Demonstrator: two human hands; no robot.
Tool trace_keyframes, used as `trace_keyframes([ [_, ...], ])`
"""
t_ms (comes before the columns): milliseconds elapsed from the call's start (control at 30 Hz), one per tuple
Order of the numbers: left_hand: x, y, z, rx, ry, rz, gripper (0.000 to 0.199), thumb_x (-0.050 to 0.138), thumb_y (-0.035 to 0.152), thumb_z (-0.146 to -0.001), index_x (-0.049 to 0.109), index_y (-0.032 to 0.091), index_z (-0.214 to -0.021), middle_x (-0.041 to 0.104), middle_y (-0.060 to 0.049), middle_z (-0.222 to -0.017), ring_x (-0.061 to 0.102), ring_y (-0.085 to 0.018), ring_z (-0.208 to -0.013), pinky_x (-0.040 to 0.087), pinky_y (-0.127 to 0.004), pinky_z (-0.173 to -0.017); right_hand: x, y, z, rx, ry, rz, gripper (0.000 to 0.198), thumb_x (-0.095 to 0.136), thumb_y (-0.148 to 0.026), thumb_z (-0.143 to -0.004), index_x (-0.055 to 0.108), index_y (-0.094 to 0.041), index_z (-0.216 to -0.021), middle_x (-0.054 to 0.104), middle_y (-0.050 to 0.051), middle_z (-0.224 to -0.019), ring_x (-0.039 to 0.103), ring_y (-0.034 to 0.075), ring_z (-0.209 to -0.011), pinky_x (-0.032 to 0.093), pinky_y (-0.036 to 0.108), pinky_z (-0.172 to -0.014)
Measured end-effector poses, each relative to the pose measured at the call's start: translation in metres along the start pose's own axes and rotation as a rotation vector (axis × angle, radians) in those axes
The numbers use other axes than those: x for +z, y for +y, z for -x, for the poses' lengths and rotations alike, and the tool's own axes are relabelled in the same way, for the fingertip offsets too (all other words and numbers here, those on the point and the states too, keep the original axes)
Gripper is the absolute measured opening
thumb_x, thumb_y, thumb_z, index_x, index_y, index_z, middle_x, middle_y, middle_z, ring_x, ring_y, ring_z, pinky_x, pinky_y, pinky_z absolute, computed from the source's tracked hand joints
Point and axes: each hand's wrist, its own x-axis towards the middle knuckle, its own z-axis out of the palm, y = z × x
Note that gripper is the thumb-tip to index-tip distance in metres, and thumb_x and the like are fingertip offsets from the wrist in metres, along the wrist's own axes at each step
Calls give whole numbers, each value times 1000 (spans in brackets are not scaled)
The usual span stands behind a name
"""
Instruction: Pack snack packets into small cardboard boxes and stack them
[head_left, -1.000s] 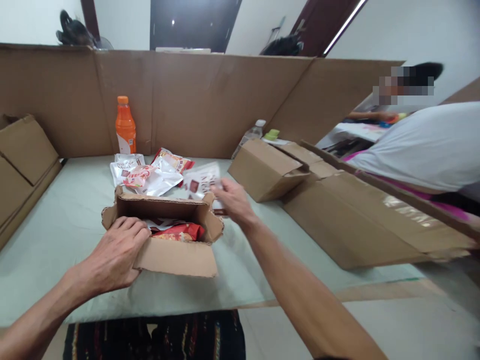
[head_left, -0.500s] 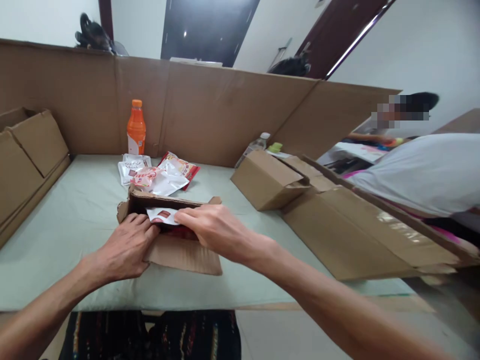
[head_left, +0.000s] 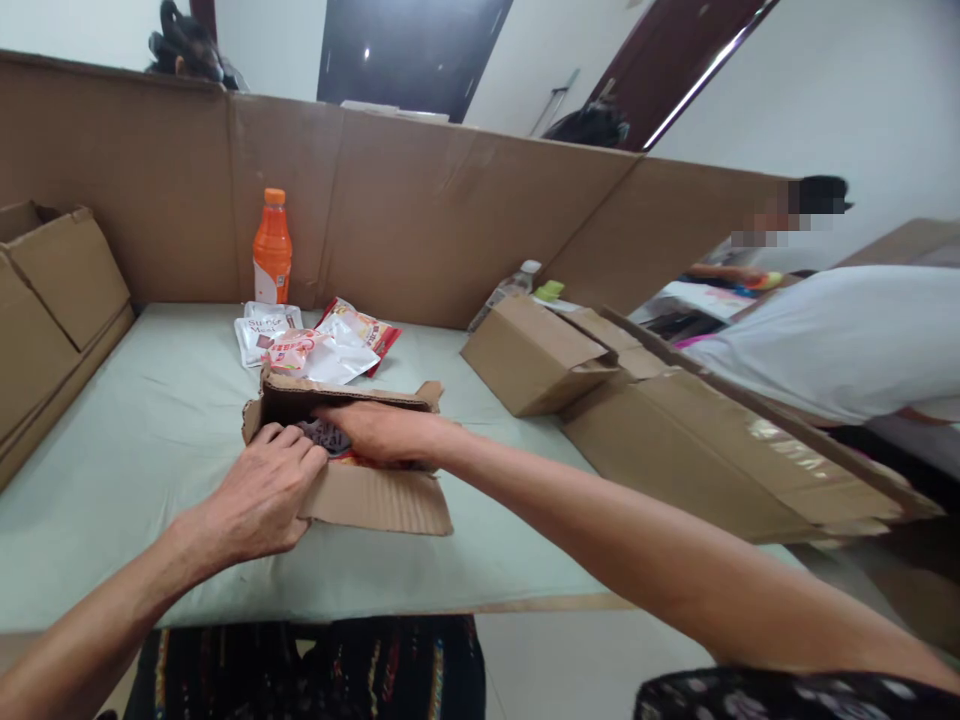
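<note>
A small open cardboard box (head_left: 382,502) stands at the table's near middle, one flap folded out toward me. My left hand (head_left: 274,485) grips its left near edge, fingers curled over the rim. My right hand (head_left: 375,432) reaches down inside the box, and its fingertips are hidden there. Beside them a shaded packet (head_left: 324,437) with dark lettering lies in the box, with a bit of red packaging below it. Behind the box lie a white printed pouch (head_left: 251,325), a clear-and-red wrapper (head_left: 330,357) and a red snack bag (head_left: 386,340).
An orange drink bottle (head_left: 272,245) stands by the cardboard partition (head_left: 450,210). Cardboard boxes line the left (head_left: 67,290) and right sides (head_left: 697,450). A clear bottle (head_left: 514,285) and a green cap (head_left: 550,291) show behind the smaller box (head_left: 532,360). A person in white (head_left: 840,330) is beyond.
My right hand has moved left and deeper into the box, taking the white packet down with it. My left hand stays on the box's edge.
</note>
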Motion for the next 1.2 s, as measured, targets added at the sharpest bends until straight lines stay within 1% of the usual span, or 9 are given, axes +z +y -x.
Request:
trace_keyframes([
  [100, 1, 0, 2, 5, 10, 6, 31, 66, 13, -71, 61, 15, -102, 69, -15, -108, 63, -35, -107, 52, -52, -99, -3, 3, -5, 28, -26, -12, 50, 54, -1, -86, 68, -22, -129, 78, 12, -120, 75, 26, -100, 55, 32, -78],
  [200, 4, 2, 15, 83, 194, -11, 43, 64, 9, -70, 59, 16, -112, 66, -18, -127, 56, -38, -130, 47, -56, -111, -7, 0, 8, 17, 36, 45, 58, 57, -2, -85, 62, -18, -140, 74, 14, -130, 73, 28, -110, 55, 34, -85],
  [333, 7, -1, 45, 15, 587, -42, 55, 60, 9, -86, 48, 25, -137, 43, -16, -160, 35, -38, -153, 35, -62, -123, -12, -3, 36, 26, 380, 209, 45, 53, -7, -93, 65, -18, -134, 73, 14, -130, 69, 28, -112, 53, 39, -91],
  [433, 10, -16, 56, -165, 720, 104, 72, 62, 20, -92, 31, 30, -156, 34, -16, -166, 37, -39, -153, 41, -62, -120, -21, 2, 42, 39, 592, 302, 38, 60, -14, -92, 66, -20, -129, 69, 15, -135, 64, 32, -118, 50, 45, -96],
  [533, 17, -33, 52, -206, 643, 279, 79, 65, 29, -92, 26, 27, -161, 42, -18, -162, 45, -38, -149, 45, -60, -119, -33, 19, 31, 154, 467, 265, 33, 60, -19, -93, 68, -19, -125, 74, 15, -119, 67, 30, -104, 50, 39, -83],
  [667, 23, -42, 37, -98, 570, 397, 57, 65, 31, -94, 45, 25, -148, 53, -17, -155, 53, -34, -144, 48, -52, -117, -49, 49, 9, 247, 297, 117, 20, 54, -20, -94, 73, -19, -87, 75, 10, -87, 65, 23, -82, 41, 33, -68],
  [933, 18, -46, 24, 31, 603, 223, 33, 66, 27, -93, 61, 22, -125, 70, -15, -130, 63, -33, -126, 54, -50, -105, -50, 88, -19, 190, 254, -136, 13, 65, -23, -87, 77, -19, -89, 79, 6, -97, 67, 18, -84, 47, 27, -73],
  [1033, 13, -49, 22, 29, 587, 212, 30, 66, 26, -92, 63, 22, -122, 72, -14, -126, 66, -32, -121, 57, -47, -99, -49, 99, 3, 220, 387, -217, 23, 69, -28, -85, 77, -19, -104, 79, 8, -112, 69, 20, -93, 50, 28, -79],
  [1200, 7, -49, 20, 23, 553, 228, 25, 64, 29, -93, 66, 21, -117, 73, -14, -124, 67, -30, -117, 59, -45, -94, -13, 98, 68, 317, 793, -415, 25, 59, -36, -91, 77, -19, -91, 78, 5, -87, 68, 20, -79, 52, 32, -72],
])
